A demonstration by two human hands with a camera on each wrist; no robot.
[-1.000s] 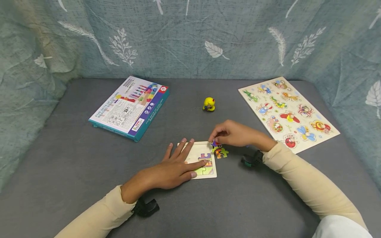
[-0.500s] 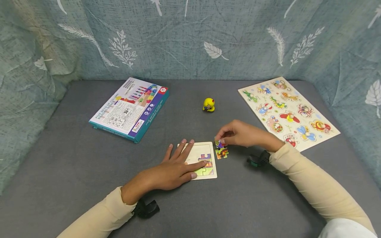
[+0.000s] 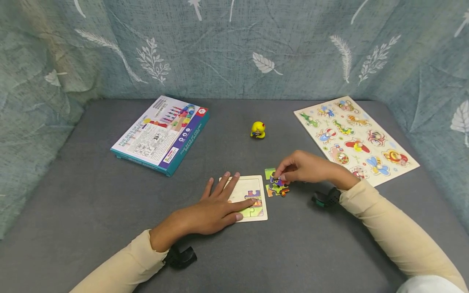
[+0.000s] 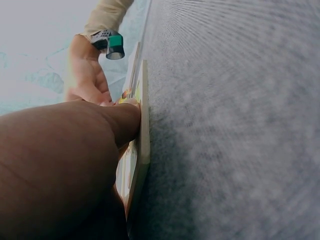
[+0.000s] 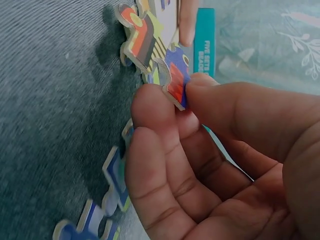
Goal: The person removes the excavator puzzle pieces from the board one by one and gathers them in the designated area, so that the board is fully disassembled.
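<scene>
My left hand (image 3: 209, 211) lies with fingers spread over the small wooden puzzle tray (image 3: 239, 186). Some joined purple and green pieces (image 3: 253, 195) show in the tray beside that hand's thumb and forefinger; the palm hides part of it. Just right of the tray, my right hand (image 3: 305, 167) pinches a purple and red puzzle piece (image 5: 176, 75) between thumb and fingertips. Close below it are orange and green puzzle pieces (image 3: 272, 190), and a light green piece (image 3: 269, 173) shows at its upper left. In the left wrist view, the thumb (image 4: 127, 120) touches the tray's edge.
Several blue puzzle pieces (image 5: 116, 172) lie beneath the right hand in its wrist view. A boxed bead game (image 3: 161, 134) is at back left, a small yellow toy figure (image 3: 258, 130) at back centre. An insect-picture board (image 3: 357, 136) lies right, near the right forearm.
My right hand has moved rightward from the tray's edge with the pinched puzzle piece, uncovering a light green piece. The left hand stays on the tray.
</scene>
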